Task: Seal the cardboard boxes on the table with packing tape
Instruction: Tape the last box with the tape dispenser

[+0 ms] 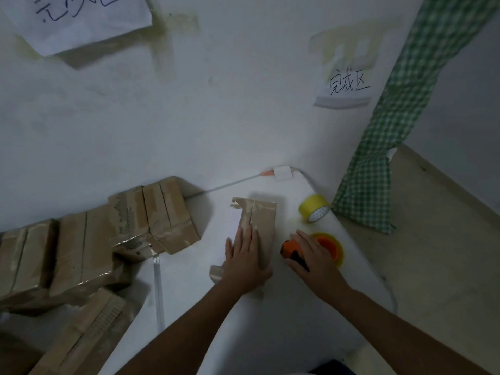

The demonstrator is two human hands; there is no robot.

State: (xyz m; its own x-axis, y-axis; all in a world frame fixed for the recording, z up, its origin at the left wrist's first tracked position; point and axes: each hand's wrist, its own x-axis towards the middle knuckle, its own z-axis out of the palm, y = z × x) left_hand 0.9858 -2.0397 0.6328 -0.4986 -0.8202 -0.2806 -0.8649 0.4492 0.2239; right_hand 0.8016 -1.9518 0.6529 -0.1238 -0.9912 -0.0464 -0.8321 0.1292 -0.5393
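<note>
A small brown cardboard box (261, 220) lies on the white table (270, 320), its flaps closed along a centre seam. My left hand (244, 259) presses flat on its near end, fingers straight. To the right, my right hand (313, 259) grips an orange and black tape dispenser (290, 254) that carries a roll of clear tape (331, 246). The dispenser sits on the table beside the box, apart from it. A spare yellow tape roll (315, 211) lies farther back on the right.
Several taped cardboard boxes (113, 234) are heaped on the left of the table, up to the wall. A green checked cloth (378, 147) hangs at the right past the table's edge. Paper signs (347, 85) are stuck on the wall.
</note>
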